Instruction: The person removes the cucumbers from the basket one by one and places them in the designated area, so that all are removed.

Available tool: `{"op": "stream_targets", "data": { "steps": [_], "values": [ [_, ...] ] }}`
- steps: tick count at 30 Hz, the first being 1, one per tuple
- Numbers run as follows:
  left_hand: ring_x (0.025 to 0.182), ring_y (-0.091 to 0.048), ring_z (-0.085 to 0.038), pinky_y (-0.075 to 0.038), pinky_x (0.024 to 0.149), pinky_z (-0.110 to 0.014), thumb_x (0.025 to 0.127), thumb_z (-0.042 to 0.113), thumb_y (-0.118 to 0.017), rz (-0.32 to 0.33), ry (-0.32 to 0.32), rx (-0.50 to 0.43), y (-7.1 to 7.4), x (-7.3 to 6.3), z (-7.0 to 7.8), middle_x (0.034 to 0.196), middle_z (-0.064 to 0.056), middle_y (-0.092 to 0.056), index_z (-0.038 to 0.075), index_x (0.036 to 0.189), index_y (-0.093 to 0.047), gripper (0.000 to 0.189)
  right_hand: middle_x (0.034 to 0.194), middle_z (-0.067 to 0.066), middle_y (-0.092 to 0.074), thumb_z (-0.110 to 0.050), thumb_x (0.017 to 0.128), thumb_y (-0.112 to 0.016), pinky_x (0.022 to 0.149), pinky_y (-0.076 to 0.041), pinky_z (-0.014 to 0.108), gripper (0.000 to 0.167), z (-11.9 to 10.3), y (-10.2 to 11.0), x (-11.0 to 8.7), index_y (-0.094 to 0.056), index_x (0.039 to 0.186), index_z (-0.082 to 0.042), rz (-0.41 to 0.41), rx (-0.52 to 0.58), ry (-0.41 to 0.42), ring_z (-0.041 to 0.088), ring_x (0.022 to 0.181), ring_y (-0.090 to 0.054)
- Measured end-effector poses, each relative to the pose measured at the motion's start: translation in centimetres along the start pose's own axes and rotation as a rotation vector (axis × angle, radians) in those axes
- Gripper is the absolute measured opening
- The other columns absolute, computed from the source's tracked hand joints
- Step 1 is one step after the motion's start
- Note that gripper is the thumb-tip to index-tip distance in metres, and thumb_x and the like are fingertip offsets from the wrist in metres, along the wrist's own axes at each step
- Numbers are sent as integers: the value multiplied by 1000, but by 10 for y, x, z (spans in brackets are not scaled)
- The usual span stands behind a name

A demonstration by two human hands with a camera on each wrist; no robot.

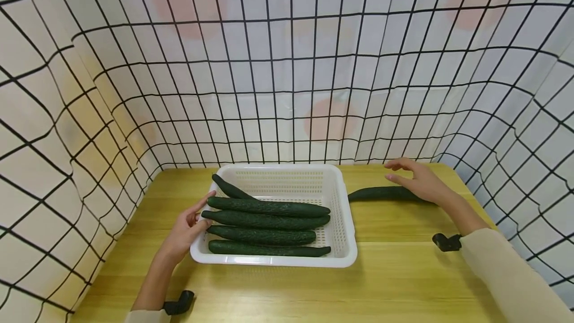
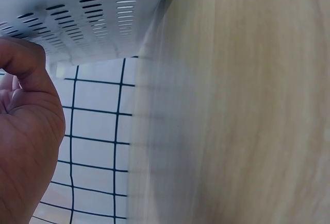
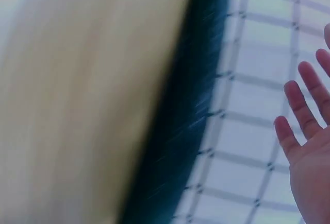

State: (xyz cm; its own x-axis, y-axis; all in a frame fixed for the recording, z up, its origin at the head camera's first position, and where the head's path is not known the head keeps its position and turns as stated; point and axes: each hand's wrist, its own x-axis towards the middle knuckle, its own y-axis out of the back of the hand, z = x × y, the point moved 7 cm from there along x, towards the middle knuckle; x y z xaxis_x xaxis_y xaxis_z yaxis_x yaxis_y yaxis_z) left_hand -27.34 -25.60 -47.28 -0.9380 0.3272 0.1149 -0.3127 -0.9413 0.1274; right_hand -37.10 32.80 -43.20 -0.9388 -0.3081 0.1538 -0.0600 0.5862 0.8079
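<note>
A white plastic basket stands on the table with several long green cucumbers lying in it. Most lie side by side across the basket; one at the back left slants against the rim. My left hand grips the basket's left rim, and the left wrist view shows its fingers bent at the slotted basket wall. Right of the basket, one more cucumber lies on the table. Over that cucumber's right end is my right hand, fingers spread and holding nothing; the right wrist view shows the cucumber blurred.
The wooden table ends at a black wire grid at the back and sides, with a pale printed sheet behind it. A black wrist mount sits on the left wrist, another mount on the right.
</note>
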Motion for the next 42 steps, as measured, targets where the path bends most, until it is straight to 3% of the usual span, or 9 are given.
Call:
{"op": "stream_targets", "data": {
  "steps": [10,20,29,36,42],
  "values": [
    [78,-76,-21,-64,67,-42,101,-2,-50,0,-6,7,-1,-2,0,86,-1,-75,9,164,-25,70,137,8,-63,-38,104,-60,107,-43,64,38,-113,-5,35,-62,136,-18,-47,103,146,34,129,-55],
    [78,-75,-16,-64,68,-42,101,-4,-49,3,3,12,0,1,0,86,-1,-75,10,164,-25,70,135,7,-65,-29,102,-64,110,-45,55,36,-184,-33,58,-63,135,-14,-80,190,301,28,125,-58],
    [75,-73,-15,-64,67,-40,100,-3,-50,24,-2,31,-1,-1,2,81,0,-70,9,164,-25,70,131,7,-67,-28,102,-64,110,-48,51,34,-222,-65,72,-65,133,-14,-107,258,357,24,120,-63],
    [77,-75,-20,-64,67,-41,100,-4,-50,26,8,33,-1,-1,0,83,-1,-72,9,164,-26,70,127,1,-68,-31,102,-64,108,-49,45,32,-234,-89,77,-65,130,-17,-157,255,334,18,116,-63],
    [79,-75,-17,-64,68,-41,100,-4,-50,14,-3,17,-2,-1,1,88,0,-75,8,164,-25,70,128,8,-67,-33,102,-64,107,-49,47,35,-240,-109,79,-64,131,-13,-194,255,337,19,113,-63]
  ]
}}
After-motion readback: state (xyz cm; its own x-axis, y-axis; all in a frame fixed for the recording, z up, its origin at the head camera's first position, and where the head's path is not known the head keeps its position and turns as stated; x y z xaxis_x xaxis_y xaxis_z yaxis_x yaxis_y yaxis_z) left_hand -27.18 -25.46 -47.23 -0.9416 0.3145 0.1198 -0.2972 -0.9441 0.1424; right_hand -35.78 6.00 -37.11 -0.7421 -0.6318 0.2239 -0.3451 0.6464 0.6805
